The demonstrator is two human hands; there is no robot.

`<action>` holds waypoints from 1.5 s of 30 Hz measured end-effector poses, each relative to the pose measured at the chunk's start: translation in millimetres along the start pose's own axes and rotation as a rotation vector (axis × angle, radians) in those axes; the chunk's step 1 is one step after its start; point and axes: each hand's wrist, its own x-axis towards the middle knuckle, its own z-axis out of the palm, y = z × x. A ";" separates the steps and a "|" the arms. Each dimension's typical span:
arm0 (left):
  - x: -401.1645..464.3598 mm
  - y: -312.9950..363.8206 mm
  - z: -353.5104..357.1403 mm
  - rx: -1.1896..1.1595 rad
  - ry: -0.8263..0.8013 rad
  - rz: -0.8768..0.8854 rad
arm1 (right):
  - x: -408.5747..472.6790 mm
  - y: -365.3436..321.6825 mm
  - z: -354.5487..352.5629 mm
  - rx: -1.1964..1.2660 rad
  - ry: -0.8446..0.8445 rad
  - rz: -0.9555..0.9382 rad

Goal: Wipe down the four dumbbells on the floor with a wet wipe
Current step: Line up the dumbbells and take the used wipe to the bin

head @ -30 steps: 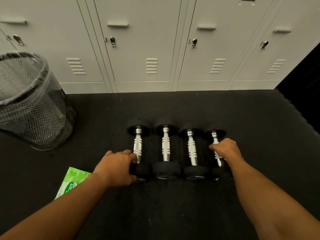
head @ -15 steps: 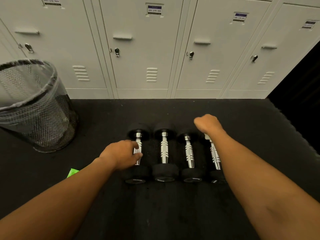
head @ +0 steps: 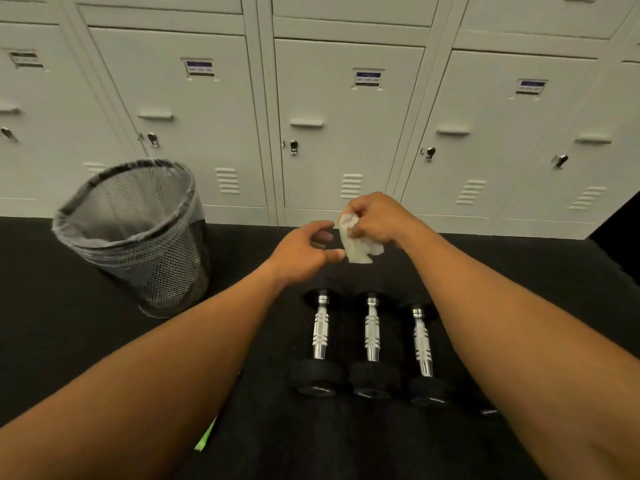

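Black gym floor [head: 86, 358] under me; my right hand [head: 377, 220] pinches the crumpled wet wipe [head: 358, 242] at twelve o'clock, above the dumbbells [head: 372, 341], my left hand [head: 304, 251] loose-fingered beside it. Toss it toward the mesh bin [head: 138, 233] at ten and it may flutter short.

Dumbbells [head: 320, 341]: three clear, fourth mostly hidden. One wipe [head: 356, 242]. One mesh bin [head: 138, 237]. Two hands [head: 301, 252].

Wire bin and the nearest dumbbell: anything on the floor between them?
In the head view, only the left forearm crosses above that stretch between the bin and the leftmost dumbbell; the visible black floor there looks bare.
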 end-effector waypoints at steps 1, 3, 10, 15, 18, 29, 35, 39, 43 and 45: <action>1.2 6.9 -6.4 -0.038 0.011 0.010 | 0.3 -10.9 -0.2 0.031 0.000 -0.031; 1.9 19.8 -23.2 -0.060 0.082 0.014 | 2.7 -32.9 -0.3 0.099 0.006 -0.078; -9.8 48.7 -110.3 0.050 0.366 -0.079 | 19.1 -122.7 -0.4 0.178 -0.007 -0.234; -30.2 63.3 -160.0 0.142 0.471 -0.135 | 26.0 -176.8 3.9 0.119 -0.051 -0.394; -47.6 66.5 -182.9 0.221 0.530 -0.174 | 25.8 -203.3 8.0 0.128 -0.077 -0.448; -58.4 18.3 -269.1 0.307 0.605 -0.239 | 58.8 -285.2 84.9 0.146 -0.119 -0.359; -40.2 -25.1 -312.2 0.270 0.561 -0.263 | 91.2 -307.4 129.7 0.068 -0.050 -0.307; -30.3 -53.1 -332.2 0.278 0.530 -0.289 | 105.1 -314.7 153.7 -0.026 -0.069 -0.310; -22.4 -79.1 -346.9 0.309 0.509 -0.273 | 118.6 -321.0 178.9 -0.153 -0.065 -0.314; -20.2 -88.6 -351.4 0.314 0.502 -0.263 | 122.5 -323.6 188.8 -0.197 -0.082 -0.314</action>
